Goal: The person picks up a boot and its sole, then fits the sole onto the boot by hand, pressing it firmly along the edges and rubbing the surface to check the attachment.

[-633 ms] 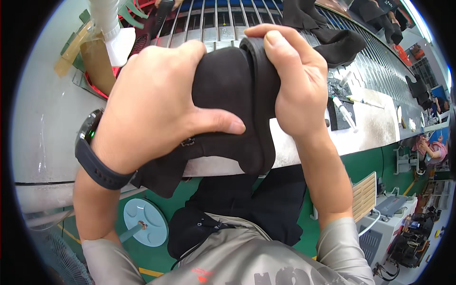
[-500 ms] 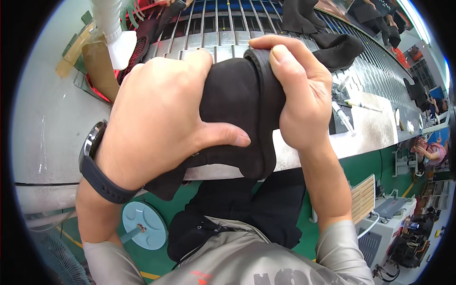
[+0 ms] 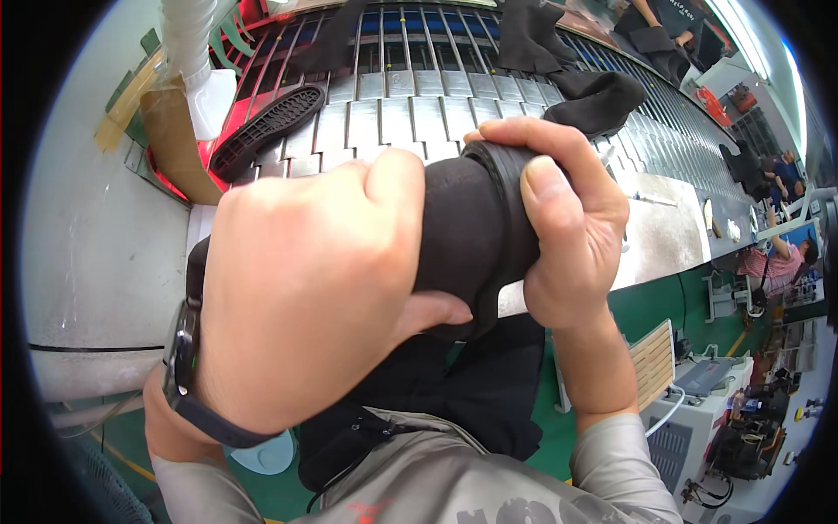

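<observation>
A black boot (image 3: 458, 223) is held sideways between both my hands over the near edge of the conveyor. My left hand (image 3: 305, 271), with a watch on its wrist, wraps round the boot's upper, its thumb along the near side. My right hand (image 3: 572, 227) grips the end with the thick black sole (image 3: 515, 205), thumb pressed on the sole and fingers curled over its far edge. My left hand hides much of the boot. Beyond that hand, a loose black sole (image 3: 271, 131) lies tread up on the conveyor.
A slatted metal conveyor (image 3: 375, 127) runs across in front. More black boots (image 3: 598, 100) lie on it at the back right. A white duct (image 3: 209, 96) hangs at the left beside a brown board (image 3: 175, 131). Other people work at the far right.
Both hands and the boot have shifted toward me and slightly right in view, and the boot has turned. The loose sole now shows fully on the conveyor. Another person's hand at the far edge is gone.
</observation>
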The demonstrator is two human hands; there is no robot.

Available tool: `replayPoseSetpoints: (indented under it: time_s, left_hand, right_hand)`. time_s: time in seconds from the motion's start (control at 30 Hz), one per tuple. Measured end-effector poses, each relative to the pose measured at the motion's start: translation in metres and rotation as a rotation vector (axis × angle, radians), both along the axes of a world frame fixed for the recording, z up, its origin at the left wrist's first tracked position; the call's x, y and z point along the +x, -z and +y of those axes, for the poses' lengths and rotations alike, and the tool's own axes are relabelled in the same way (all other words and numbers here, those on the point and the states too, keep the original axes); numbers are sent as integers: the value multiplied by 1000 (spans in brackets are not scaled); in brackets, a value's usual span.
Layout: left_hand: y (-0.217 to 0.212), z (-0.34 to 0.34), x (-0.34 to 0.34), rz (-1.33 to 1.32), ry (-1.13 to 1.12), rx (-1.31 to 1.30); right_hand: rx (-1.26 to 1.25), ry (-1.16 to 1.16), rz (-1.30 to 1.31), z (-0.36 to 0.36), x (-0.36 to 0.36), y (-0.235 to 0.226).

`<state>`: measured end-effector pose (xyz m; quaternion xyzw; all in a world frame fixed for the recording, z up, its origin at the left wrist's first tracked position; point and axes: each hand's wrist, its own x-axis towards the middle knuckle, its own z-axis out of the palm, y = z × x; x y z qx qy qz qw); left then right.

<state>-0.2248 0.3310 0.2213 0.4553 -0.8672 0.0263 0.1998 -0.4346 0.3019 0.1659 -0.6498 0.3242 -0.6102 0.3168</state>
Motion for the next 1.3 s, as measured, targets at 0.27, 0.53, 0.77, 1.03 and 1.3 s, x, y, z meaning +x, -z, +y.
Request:
replayPoseSetpoints:
  time_s: [0.27,0.53,0.77,1.03,1.3]
  left_hand:
    - [1,50,-11,29,79,-103]
    - [36,118,-34,80,163,-481]
    - [54,148,-53,23,110,-656]
    - [54,149,-64,-4,143,-716]
    - [42,132,-47,-92,426,-824]
  right_hand:
    - [-48,-141,78,51,-24,-4]
    - [285,-210,-122,151,-38,-14]
    - [15,-39,-107,177,-47,17]
    - [-6,19,14,182,-57,12]
    - [-80,-50,179,168,-62,-7]
